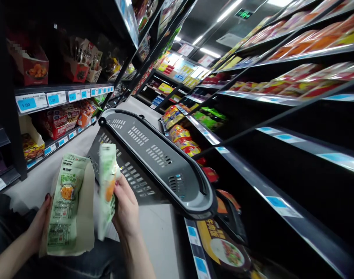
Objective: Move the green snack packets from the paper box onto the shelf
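Observation:
Low in the aisle, my left hand (40, 226) is closed around the side of an open cardboard display box (85, 217). Several green snack packets (67, 182) stand inside it, stacked along its left side, with an orange food picture on the front one. My right hand (126, 207) pinches another green snack packet (107, 190), slightly blurred and held upright just right of the box, apart from it. Behind that packet sits a grey shopping basket (153, 155) with slotted walls.
On the left, a dark shelf (65, 90) with blue-and-white price tags carries boxed snacks (59, 120). Shelving with bagged goods (181, 137) runs along the right, close to the basket. A large yellow-and-brown package (223, 248) lies at the lower right. Pale floor (158, 236) shows below the basket.

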Demonstrator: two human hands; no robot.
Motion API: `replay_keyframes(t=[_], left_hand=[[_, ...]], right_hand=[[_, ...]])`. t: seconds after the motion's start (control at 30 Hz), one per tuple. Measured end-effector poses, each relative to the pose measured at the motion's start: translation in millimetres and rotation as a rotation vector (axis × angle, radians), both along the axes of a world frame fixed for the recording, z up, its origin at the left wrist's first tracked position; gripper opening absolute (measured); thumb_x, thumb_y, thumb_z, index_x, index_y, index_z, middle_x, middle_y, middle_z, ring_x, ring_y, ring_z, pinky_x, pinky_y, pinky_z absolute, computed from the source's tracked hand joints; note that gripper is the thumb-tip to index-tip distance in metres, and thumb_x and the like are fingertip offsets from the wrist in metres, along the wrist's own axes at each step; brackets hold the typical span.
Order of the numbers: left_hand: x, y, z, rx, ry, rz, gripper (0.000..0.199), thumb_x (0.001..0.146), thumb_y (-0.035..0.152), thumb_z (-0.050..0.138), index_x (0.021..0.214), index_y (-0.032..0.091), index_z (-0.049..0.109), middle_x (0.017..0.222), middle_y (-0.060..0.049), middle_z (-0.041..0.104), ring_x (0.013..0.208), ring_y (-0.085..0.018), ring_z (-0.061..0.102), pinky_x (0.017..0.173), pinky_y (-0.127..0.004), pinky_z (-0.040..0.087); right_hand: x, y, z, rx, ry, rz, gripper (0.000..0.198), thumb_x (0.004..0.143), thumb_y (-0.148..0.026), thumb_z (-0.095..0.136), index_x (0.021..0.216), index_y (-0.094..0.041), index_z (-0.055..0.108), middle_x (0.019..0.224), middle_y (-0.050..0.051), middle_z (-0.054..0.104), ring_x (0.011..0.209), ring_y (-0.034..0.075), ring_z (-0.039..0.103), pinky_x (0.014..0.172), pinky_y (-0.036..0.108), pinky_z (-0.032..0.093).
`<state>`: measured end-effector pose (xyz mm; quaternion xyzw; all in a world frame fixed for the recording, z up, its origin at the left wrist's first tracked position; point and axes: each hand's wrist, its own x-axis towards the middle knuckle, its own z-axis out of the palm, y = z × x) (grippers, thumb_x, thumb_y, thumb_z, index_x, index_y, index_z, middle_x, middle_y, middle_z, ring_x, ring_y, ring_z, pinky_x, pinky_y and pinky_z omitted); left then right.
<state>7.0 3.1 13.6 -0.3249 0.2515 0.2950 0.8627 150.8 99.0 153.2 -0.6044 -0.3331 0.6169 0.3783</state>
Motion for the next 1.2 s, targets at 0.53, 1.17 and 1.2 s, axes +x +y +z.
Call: replay_keyframes(t=[0.53,1.17,1.2], left_hand=[[0.1,1.6,6.0,0.193,0.007,0.047,0.052,0.089,0.054,0.045,0.108,0.013,0.072,0.11,-0.01,0.073,0.103,-0.027,0.068,0.1,-0.04,0.047],[4.8,-1.0,-8.7,0.179,-0.151,0.116,0.064,0.084,0.061,0.05,0.117,0.009,0.067,0.111,-0.015,0.073,0.114,-0.029,0.063,0.112,-0.042,0.034],[5.1,-2.0,-10.0,0.175,-0.137,0.104,0.064,0.083,0.062,0.052,0.119,0.01,0.066,0.112,-0.014,0.072,0.115,-0.029,0.062,0.111,-0.042,0.035]], right_hand=[[0.5,-1.2,-1.6,0.112,-0.455,0.235,0.05,0.076,-0.057,0.059,0.068,-0.013,0.037,0.059,-0.005,0.035,0.053,-0.002,0.031,0.049,0.009,0.029],[2.4,0.1,3.9,0.033,-0.441,0.273,0.053,0.071,-0.059,0.063,0.065,-0.012,0.039,0.052,-0.005,0.041,0.046,-0.003,0.035,0.045,0.008,0.028],[3.0,1.3,3.4,-0.026,-0.39,0.241,0.057,0.067,-0.061,0.066,0.066,-0.012,0.038,0.052,-0.005,0.041,0.046,-0.003,0.035,0.046,0.008,0.027]])
